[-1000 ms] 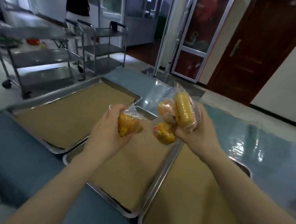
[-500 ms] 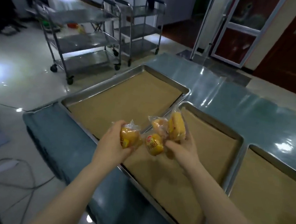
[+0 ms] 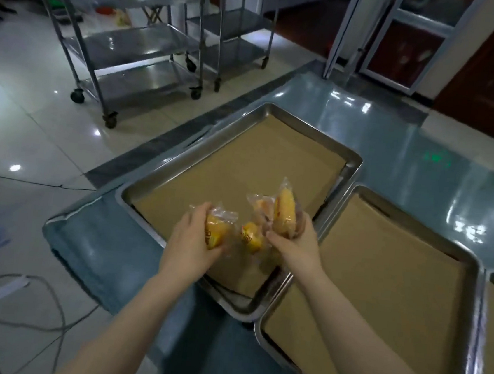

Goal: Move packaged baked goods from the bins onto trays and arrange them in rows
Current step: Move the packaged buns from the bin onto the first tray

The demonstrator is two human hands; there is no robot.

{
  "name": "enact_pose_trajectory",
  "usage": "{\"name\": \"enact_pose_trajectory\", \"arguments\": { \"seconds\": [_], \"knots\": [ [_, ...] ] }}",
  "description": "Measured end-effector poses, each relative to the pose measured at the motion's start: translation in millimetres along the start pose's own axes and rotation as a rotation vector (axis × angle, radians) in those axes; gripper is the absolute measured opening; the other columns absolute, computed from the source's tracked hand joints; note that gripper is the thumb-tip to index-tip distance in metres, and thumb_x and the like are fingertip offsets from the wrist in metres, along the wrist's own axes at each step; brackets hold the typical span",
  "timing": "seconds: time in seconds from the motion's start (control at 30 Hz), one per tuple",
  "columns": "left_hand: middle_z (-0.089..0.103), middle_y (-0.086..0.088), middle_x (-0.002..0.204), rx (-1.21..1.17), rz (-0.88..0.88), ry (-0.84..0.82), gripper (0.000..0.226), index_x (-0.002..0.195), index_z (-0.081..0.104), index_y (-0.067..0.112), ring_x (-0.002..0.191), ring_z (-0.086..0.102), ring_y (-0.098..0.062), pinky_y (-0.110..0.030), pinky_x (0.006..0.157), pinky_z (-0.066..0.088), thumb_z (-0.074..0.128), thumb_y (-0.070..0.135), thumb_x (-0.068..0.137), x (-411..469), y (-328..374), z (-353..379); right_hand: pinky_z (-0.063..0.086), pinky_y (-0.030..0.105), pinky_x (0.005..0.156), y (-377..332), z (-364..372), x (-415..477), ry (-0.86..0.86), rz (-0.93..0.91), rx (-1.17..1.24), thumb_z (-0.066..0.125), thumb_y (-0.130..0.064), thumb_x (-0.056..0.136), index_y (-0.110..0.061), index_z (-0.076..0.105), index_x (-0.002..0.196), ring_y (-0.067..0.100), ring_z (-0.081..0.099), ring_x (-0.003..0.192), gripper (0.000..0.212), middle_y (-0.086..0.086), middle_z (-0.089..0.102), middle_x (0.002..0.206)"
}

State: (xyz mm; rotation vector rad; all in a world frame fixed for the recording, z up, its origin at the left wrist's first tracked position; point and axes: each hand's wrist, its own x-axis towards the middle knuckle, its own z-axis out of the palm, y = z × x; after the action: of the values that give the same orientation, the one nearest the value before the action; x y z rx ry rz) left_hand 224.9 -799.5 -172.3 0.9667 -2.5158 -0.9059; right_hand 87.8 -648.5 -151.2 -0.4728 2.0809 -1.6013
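Over the left tray (image 3: pixel 241 171), the left hand (image 3: pixel 191 242) grips one bun (image 3: pixel 216 234), the right hand (image 3: pixel 294 246) three buns (image 3: pixel 283 218); next, lay them in a row

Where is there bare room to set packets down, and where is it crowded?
Left tray: paper bare from far rim to the hands. Middle tray: visible paper bare. Crowded over the left tray's near end, where left hand and right hand hold packets.

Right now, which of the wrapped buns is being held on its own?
The wrapped bun in the left hand: that hand grips it alone, while the right hand clutches the other wrapped buns together in a bunch.
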Motion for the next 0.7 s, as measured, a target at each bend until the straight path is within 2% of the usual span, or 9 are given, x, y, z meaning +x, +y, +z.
{"name": "enact_pose_trajectory", "arguments": {
  "seconds": [0.07, 0.13, 0.2, 0.27, 0.37, 0.43, 0.53, 0.7],
  "knots": [
    [0.039, -0.002, 0.139, -0.056, 0.0, -0.057, 0.101, 0.14, 0.015, 0.042, 0.124, 0.044, -0.023, -0.038, 0.097, 0.04, 0.082, 0.042, 0.064, 29, -7, -7, 0.049, 0.028, 0.087, -5, 16, 20, 0.015, 0.007, -0.086, 0.081, -0.011, 0.069, -0.02, 0.046, 0.127, 0.014, 0.059, 0.109, 0.068, -0.006, 0.062, 0.113],
    [0.027, -0.003, 0.15, -0.106, 0.024, -0.197, 0.108, 0.144, 0.003, 0.044, 0.132, 0.036, -0.019, -0.039, 0.103, 0.035, 0.08, 0.041, 0.068, 52, -15, -9, 0.044, 0.023, 0.089, -8, 27, 32, 0.007, 0.033, -0.139, 0.082, -0.01, 0.068, -0.022, 0.041, 0.132, 0.012, 0.056, 0.113, 0.078, -0.011, 0.058, 0.118],
    [0.009, 0.0, 0.158, -0.111, 0.06, -0.347, 0.104, 0.148, -0.001, 0.038, 0.139, 0.02, -0.012, -0.035, 0.109, 0.025, 0.074, 0.038, 0.076, 64, -22, -9, 0.037, 0.025, 0.1, -8, 32, 32, -0.044, 0.096, -0.134, 0.084, -0.011, 0.067, -0.02, 0.021, 0.148, 0.01, 0.049, 0.121, 0.103, -0.01, 0.048, 0.132],
    [0.002, 0.0, 0.159, -0.077, 0.079, -0.395, 0.096, 0.149, 0.003, 0.036, 0.144, 0.01, -0.019, -0.041, 0.115, 0.02, 0.069, 0.037, 0.08, 71, -25, -9, 0.033, 0.029, 0.107, -8, 31, 30, -0.069, 0.125, -0.169, 0.085, -0.015, 0.068, -0.023, 0.005, 0.152, 0.009, 0.045, 0.126, 0.116, -0.007, 0.043, 0.142],
    [0.007, 0.001, 0.159, -0.014, 0.173, -0.33, 0.087, 0.149, 0.011, 0.033, 0.145, 0.003, -0.018, -0.043, 0.117, 0.01, 0.066, 0.036, 0.083, 79, -23, -13, 0.031, 0.034, 0.111, -14, 23, 27, 0.012, 0.118, -0.258, 0.081, -0.023, 0.073, -0.027, 0.016, 0.151, 0.013, 0.04, 0.132, 0.101, -0.006, 0.041, 0.146],
    [0.017, 0.002, 0.157, -0.027, 0.24, -0.31, 0.082, 0.149, 0.015, 0.032, 0.144, 0.009, -0.016, -0.04, 0.116, 0.011, 0.065, 0.036, 0.084, 83, -17, -17, 0.031, 0.033, 0.11, -17, 18, 22, 0.066, 0.109, -0.296, 0.077, -0.027, 0.077, -0.027, 0.026, 0.148, 0.013, 0.037, 0.134, 0.087, -0.007, 0.039, 0.147],
    [0.029, 0.002, 0.153, -0.078, 0.331, -0.384, 0.074, 0.148, 0.019, 0.032, 0.143, 0.017, -0.016, -0.037, 0.113, 0.022, 0.062, 0.035, 0.087, 84, -1, -19, 0.03, 0.021, 0.101, -17, 7, 11, 0.118, 0.085, -0.303, 0.075, -0.028, 0.08, -0.025, 0.037, 0.144, 0.008, 0.039, 0.13, 0.074, -0.01, 0.044, 0.142],
    [0.025, 0.005, 0.154, 0.0, 0.536, -0.478, 0.066, 0.147, 0.024, 0.032, 0.143, 0.013, -0.011, -0.038, 0.117, 0.017, 0.059, 0.033, 0.09, 66, 36, -1, 0.03, 0.018, 0.1, -4, -26, -22, 0.242, 0.081, -0.347, 0.071, -0.023, 0.083, -0.023, 0.05, 0.134, 0.007, 0.044, 0.126, 0.055, -0.007, 0.053, 0.134]
  ]
}}
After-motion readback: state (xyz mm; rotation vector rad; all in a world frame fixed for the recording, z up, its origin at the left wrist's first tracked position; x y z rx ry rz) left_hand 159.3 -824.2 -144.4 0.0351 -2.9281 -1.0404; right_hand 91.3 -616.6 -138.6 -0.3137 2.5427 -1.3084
